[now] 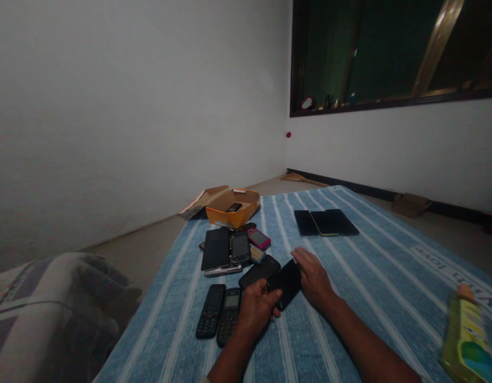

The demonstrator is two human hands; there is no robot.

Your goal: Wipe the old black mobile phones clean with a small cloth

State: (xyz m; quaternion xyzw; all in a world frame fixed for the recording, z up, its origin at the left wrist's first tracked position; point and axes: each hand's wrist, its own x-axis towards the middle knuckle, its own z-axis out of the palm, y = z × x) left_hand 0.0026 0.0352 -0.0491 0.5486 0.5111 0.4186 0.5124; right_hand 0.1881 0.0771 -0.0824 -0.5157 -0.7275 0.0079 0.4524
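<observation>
As I look down through the head camera, I find both hands on one black smartphone (pixel 289 282), out over the middle of the near part of the blue striped cloth (pixel 389 276). The step in hand, as I judge it, is handling this phone between two hands. My left hand (pixel 258 306) is clamped on its near left end, thumb laid over the dark face and fingers curled beneath. My right hand (pixel 313 277) lies along its far right side, fingers close together near the far corner; whether they pinch or merely steady it, I cannot tell. Nor can I tell if the phone touches the cloth. The next move calls for a firm left grip before the right eases off, with care around another dark smartphone (pixel 258 270) just beyond the left knuckles.

My left forearm (pixel 235 359) rises from the near edge, partly covering one keypad phone (pixel 230 308); a second keypad phone (pixel 211 313) lies beside it, toward the left edge. My right forearm (pixel 365 335) slants in from the near right, wrist low. A pile of handsets (pixel 215 250) sits farther up the left side, before a cardboard box (pixel 230 217); three smartphones (pixel 324 222) lie toward the far edge, and a bottle (pixel 467 343) is at the near right.
</observation>
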